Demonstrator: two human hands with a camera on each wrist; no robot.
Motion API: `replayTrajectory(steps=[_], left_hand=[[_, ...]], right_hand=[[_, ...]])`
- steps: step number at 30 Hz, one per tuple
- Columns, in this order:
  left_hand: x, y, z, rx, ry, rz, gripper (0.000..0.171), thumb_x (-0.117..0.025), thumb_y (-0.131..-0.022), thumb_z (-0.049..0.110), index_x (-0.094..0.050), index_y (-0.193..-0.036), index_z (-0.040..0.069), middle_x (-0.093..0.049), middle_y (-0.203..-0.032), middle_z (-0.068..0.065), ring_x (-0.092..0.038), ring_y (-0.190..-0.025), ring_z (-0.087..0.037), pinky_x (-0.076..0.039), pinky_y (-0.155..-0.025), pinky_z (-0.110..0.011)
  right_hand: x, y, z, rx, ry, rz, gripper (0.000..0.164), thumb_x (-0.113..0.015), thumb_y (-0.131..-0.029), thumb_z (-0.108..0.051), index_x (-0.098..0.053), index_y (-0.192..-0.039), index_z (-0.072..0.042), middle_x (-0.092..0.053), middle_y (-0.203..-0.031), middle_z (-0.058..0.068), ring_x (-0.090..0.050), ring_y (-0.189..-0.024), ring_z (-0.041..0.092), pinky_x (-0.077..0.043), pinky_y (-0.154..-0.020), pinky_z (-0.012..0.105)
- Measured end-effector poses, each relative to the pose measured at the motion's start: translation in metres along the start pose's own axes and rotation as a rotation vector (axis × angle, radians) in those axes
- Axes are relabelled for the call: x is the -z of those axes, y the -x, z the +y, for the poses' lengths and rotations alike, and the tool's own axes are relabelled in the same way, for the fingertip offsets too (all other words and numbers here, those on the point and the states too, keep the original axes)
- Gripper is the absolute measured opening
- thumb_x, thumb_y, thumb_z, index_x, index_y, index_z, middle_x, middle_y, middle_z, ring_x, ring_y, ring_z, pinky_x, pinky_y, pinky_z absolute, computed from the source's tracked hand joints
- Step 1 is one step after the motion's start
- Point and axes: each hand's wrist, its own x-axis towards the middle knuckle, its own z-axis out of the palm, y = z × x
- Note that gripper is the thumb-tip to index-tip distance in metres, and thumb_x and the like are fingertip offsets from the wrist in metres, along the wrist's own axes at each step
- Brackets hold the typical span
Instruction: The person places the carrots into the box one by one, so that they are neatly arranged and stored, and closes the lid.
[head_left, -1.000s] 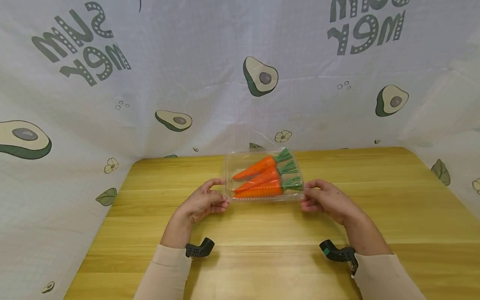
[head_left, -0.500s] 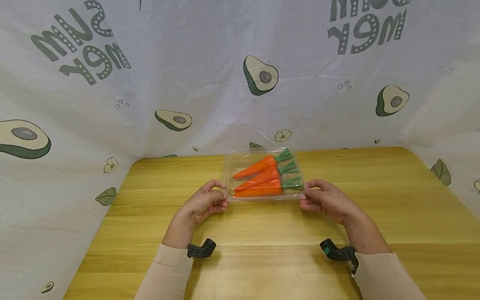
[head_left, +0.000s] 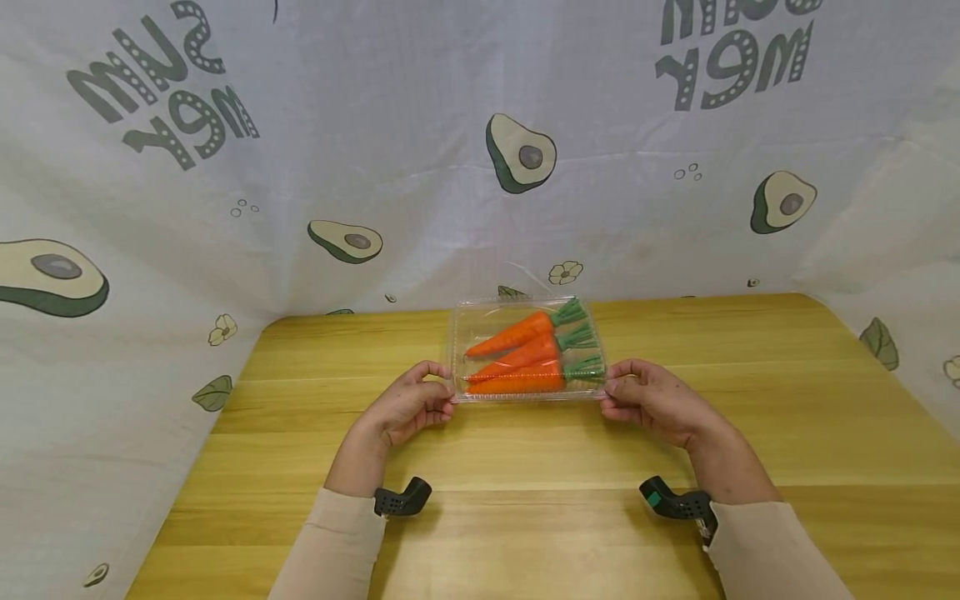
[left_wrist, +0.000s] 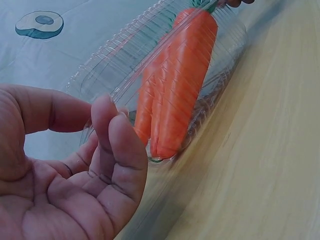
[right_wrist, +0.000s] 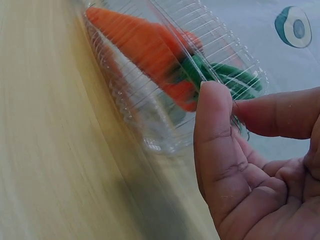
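A clear plastic clamshell box (head_left: 480,317) holds three orange carrots (head_left: 517,354) with green tops; its lid is down over them. In the head view it sits near the table's far edge, carrot tips to the left and tops to the right. My left hand (head_left: 412,404) pinches the box's near left corner between thumb and fingers. At the near right corner, my right hand (head_left: 645,396) does the same. Through the ribbed plastic the carrots (left_wrist: 175,85) show in the left wrist view, and their green tops (right_wrist: 220,75) lie close to the fingertips in the right wrist view.
The wooden table (head_left: 525,533) spreads out in front and to both sides. Behind it hangs a pale cloth (head_left: 420,167) printed with avocados and lettering. Each wrist wears a black camera mount, one on the left (head_left: 402,497) and one on the right (head_left: 675,504).
Hardly anything differs: the hands keep their pinch on the box's corners, and the box with the carrots stays in nearly the same place.
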Motion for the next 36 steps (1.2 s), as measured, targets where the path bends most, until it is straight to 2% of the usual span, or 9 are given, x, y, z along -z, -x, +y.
replayTrajectory(steps=[7,13,24,36], left_hand=[[0.0022,0.0004,-0.0006,-0.007,-0.006,-0.003,0.023,-0.052,-0.098,0.002,-0.044,-0.118,0.009,-0.063,-0.082,-0.002,-0.061,-0.069,-0.009,-0.057,-0.070,-0.023],[0.0036,0.0008,-0.0011,-0.008,-0.006,-0.009,0.021,-0.053,-0.098,0.003,-0.045,-0.117,0.009,-0.062,-0.082,-0.003,-0.061,-0.069,-0.010,-0.058,-0.071,-0.023],[0.0049,-0.0004,-0.0016,-0.005,0.000,-0.020,0.018,-0.054,-0.099,0.004,-0.046,-0.113,0.010,-0.063,-0.082,-0.003,-0.062,-0.069,-0.010,-0.058,-0.072,-0.024],[0.0053,0.0009,0.0000,-0.010,0.003,-0.032,0.015,-0.054,-0.099,0.003,-0.046,-0.110,0.011,-0.066,-0.081,-0.001,-0.063,-0.068,-0.009,-0.059,-0.071,-0.022]], right_hand=[[-0.0013,-0.0014,0.0027,0.016,-0.045,0.002,0.017,-0.048,-0.105,-0.003,-0.038,-0.118,0.002,-0.065,-0.095,0.004,-0.072,-0.085,0.009,-0.062,-0.081,0.023],[0.0013,0.0000,0.0018,-0.035,-0.099,-0.036,0.012,-0.051,-0.104,-0.003,-0.046,-0.114,0.001,-0.071,-0.097,0.004,-0.074,-0.087,0.010,-0.062,-0.081,0.023],[0.0041,0.0015,-0.0001,-0.060,0.011,-0.055,0.006,-0.049,-0.105,-0.004,-0.051,-0.108,0.000,-0.072,-0.092,0.000,-0.073,-0.084,0.007,-0.061,-0.079,0.020],[0.0059,0.0008,0.0040,-0.011,-0.013,-0.074,0.005,-0.049,-0.105,-0.005,-0.054,-0.105,-0.004,-0.072,-0.091,-0.002,-0.071,-0.082,0.006,-0.061,-0.075,0.018]])
